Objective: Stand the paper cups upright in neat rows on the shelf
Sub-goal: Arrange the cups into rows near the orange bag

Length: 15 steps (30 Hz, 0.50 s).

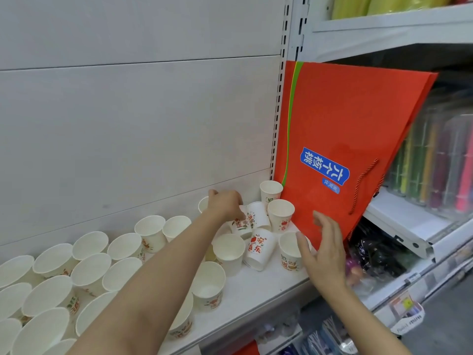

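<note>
The small white paper cups carried red lettering with red apples and green leaves printed on their sides, and their insides were plain white. The flat white metal shelf and the pale grey back panel bore no pattern. The large orange-red paper gift bag showed a thin green and yellow stripe down its left edge, a blue label with white characters, and a twisted red cord handle. The clear packs of sticks held yellow, orange, green and pink.
</note>
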Motion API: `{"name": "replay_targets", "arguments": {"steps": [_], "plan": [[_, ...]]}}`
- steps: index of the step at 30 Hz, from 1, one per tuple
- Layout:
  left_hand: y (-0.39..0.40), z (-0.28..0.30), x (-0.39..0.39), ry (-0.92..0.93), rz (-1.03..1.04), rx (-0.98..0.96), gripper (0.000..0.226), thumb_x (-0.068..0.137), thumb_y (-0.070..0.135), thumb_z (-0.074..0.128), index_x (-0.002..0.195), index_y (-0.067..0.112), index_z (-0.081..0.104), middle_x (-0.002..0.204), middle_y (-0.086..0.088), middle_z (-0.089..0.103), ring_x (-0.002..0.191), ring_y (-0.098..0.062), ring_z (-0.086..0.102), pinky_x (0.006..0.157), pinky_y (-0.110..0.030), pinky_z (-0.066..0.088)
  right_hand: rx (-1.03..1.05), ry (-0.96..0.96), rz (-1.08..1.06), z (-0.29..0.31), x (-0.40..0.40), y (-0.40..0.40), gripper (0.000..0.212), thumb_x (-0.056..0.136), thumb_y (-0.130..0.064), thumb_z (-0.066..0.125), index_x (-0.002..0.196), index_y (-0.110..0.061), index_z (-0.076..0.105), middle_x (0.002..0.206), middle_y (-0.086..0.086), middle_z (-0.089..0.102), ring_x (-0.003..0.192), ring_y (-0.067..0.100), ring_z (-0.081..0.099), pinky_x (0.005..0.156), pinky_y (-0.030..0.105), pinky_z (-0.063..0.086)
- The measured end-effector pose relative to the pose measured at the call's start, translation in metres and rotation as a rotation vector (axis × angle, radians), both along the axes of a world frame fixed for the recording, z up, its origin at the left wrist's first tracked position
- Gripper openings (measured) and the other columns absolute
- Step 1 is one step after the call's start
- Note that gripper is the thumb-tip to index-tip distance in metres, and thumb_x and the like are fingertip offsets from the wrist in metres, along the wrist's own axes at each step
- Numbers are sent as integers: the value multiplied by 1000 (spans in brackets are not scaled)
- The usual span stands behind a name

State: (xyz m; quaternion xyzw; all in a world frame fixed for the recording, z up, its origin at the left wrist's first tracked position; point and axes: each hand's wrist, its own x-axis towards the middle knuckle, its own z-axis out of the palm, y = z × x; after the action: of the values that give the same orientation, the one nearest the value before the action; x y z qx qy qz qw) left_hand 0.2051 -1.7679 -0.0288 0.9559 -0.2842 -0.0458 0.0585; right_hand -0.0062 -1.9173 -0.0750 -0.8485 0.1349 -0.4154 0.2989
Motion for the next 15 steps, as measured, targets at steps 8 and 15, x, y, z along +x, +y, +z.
{"name": "replay_targets", "arguments": {"steps": [8,15], "plan": [[9,-2,2,-184,-11,-74,14,80,26,65,93,27,71,91,6,72,89,-18,62,95,-30,23,-286,208,101,29,87,-14,31,83,-16,62,115,-17,61,102,-2,65,97,23,53,85,32,40],[44,17,-5,-276,-95,-90,29,85,39,67,113,33,65,112,13,67,107,-13,55,94,-32,28,-532,740,260,39,151,-17,50,86,-49,53,130,-24,50,123,3,58,120,25,37,96,39,25]]}}
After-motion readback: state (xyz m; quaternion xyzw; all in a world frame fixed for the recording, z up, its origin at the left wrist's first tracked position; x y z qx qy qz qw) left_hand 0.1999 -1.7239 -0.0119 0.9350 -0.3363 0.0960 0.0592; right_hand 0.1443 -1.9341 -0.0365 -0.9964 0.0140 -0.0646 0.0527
